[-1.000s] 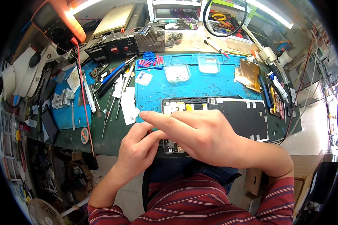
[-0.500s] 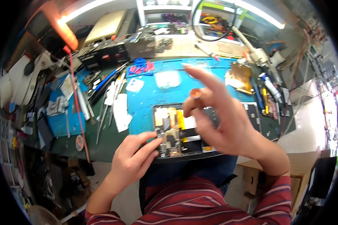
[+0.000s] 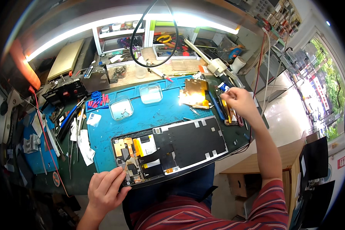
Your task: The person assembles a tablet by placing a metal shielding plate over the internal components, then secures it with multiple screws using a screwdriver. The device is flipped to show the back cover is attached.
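An opened tablet (image 3: 189, 140) lies at the near edge of the bench, its bare circuit boards at the left end and a black panel with a pale border over the rest. At its near left corner my left hand (image 3: 105, 188) grips the edge, fingertips on top and thumb along the side. My right hand (image 3: 239, 101) is beyond the tablet on the right, above a group of slim tools (image 3: 229, 114). Its fingers are curled together in a pinch, and whatever is between them is hidden. A gold-coloured metal sheet (image 3: 195, 93) lies left of that hand.
Two clear plastic boxes (image 3: 121, 109) stand on the blue mat (image 3: 103, 153), the nearer holding small parts. Pens and tweezers (image 3: 73, 119) lie to the left, near a white paper strip (image 3: 86, 147). A black cable loop (image 3: 132, 46) hangs at the back. A red cord (image 3: 46, 132) crosses the left side.
My right hand has moved from over the tablet to the tools on the right; the orange-ended tool it held no longer shows. My left hand stays at the tablet's corner. The view has shifted right.
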`<state>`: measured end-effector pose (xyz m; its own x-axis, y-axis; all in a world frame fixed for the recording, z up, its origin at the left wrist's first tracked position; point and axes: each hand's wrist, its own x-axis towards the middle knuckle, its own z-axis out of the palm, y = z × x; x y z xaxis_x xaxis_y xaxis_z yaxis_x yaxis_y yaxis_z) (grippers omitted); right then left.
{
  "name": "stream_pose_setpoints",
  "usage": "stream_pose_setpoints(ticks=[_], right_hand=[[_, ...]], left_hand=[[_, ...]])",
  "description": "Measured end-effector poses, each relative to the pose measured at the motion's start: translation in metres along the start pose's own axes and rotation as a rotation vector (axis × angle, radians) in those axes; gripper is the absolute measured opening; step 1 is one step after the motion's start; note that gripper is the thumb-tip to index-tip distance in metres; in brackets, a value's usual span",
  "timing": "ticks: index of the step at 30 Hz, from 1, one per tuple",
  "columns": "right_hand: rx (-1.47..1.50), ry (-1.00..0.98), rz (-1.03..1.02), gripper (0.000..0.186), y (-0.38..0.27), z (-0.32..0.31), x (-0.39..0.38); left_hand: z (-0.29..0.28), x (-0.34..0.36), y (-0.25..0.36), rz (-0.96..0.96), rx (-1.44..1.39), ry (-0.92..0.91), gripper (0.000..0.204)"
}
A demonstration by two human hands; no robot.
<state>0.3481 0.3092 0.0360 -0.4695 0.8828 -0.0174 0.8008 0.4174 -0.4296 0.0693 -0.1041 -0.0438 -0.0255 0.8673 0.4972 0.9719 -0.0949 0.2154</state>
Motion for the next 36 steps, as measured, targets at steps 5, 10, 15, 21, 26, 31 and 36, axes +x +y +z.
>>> stream_pose_setpoints(ticks=[5, 10, 15, 21, 26, 31, 36], right_hand=[[-0.062, -0.084, -0.085, 0.051, -0.029, 0.036, 0.006], [0.157, -0.18, -0.06, 0.041, -0.015, 0.038, 0.018], [0.736, -0.275, 0.05, 0.024, -0.004, 0.034, 0.021], [0.966, -0.29, 0.106, 0.019, -0.035, 0.018, -0.033], [0.979, -0.622, 0.029, 0.015, -0.104, 0.045, -0.113], [1.03, -0.736, 0.068, 0.016, -0.125, 0.075, -0.132], [0.938, -0.719, 0.068, 0.018, -0.132, 0.081, -0.133]], left_hand=[[-0.001, -0.002, 0.0, 0.003, 0.024, 0.0, 0.039], [0.001, -0.001, 0.0, 0.018, 0.033, 0.008, 0.04], [-0.002, -0.003, 0.002, 0.019, 0.03, 0.023, 0.038], [-0.003, 0.004, -0.002, 0.035, -0.005, 0.032, 0.041], [0.001, -0.004, 0.0, -0.013, -0.1, 0.155, 0.053], [0.002, -0.003, 0.006, -0.098, -0.158, 0.137, 0.063], [0.007, -0.003, 0.013, -0.164, -0.176, 0.128, 0.065]])
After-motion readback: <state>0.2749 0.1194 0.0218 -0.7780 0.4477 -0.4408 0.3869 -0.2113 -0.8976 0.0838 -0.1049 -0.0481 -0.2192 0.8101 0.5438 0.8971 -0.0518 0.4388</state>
